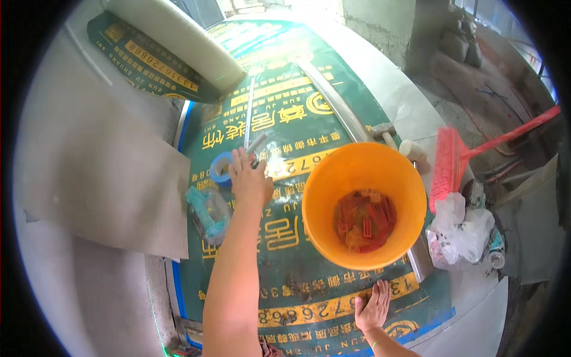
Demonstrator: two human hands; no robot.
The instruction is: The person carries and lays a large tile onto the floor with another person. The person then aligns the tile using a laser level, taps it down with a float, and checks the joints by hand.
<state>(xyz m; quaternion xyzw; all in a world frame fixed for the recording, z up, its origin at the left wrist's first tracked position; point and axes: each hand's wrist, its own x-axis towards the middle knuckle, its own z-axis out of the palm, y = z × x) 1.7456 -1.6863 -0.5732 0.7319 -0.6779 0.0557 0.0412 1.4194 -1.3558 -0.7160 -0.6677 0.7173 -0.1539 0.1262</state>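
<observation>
My left hand [250, 181] reaches forward over a green printed floor sheet [279, 205], fingers stretched out. Its fingertips rest beside a roll of blue tape [220, 167] and a short grey rod-like tool [256, 143] with something red at its near end, partly hidden by the fingers. Beyond them lies a long thin pale strip [250, 110]. My right hand [375, 306] lies flat on the sheet, fingers extended, just in front of an orange bucket [318, 196]. Reddish plastic pieces [367, 223] lie at the bucket's bottom.
Left of my forearm sits a clear container with teal contents [208, 214]. A long metal bar [333, 104] runs under the bucket. A mallet [413, 150], red broom [446, 163] and white plastic bag [461, 232] stand to the right. A large sheet roll [178, 44] lies far left.
</observation>
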